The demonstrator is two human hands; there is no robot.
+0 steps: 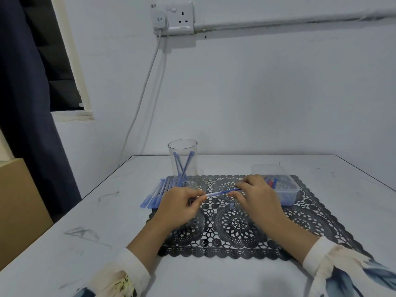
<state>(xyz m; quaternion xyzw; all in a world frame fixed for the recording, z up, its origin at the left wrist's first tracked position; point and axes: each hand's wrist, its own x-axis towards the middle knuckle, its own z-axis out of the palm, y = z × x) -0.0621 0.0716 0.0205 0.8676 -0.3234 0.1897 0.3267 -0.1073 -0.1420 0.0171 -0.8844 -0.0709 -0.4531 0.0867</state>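
Observation:
A blue pen [220, 192] lies level between my two hands, just above a black lace placemat [235, 236]. My left hand [179, 207] pinches its pale left end. My right hand [256, 194] grips its blue right end with curled fingers. A small pale blue piece, perhaps a cap [232, 205], lies on the mat below the pen. A clear glass [183, 162] behind my left hand holds several blue pens. A row of blue pens [155, 194] lies at the mat's left edge. A clear plastic box [278, 184] with red and blue pens sits beside my right hand.
The white table [75, 243] meets a white wall at the back. A white cable [142, 97] hangs from a wall socket [173, 18] down behind the table. A dark curtain [27, 103] and a brown cabinet [19, 211] stand to the left.

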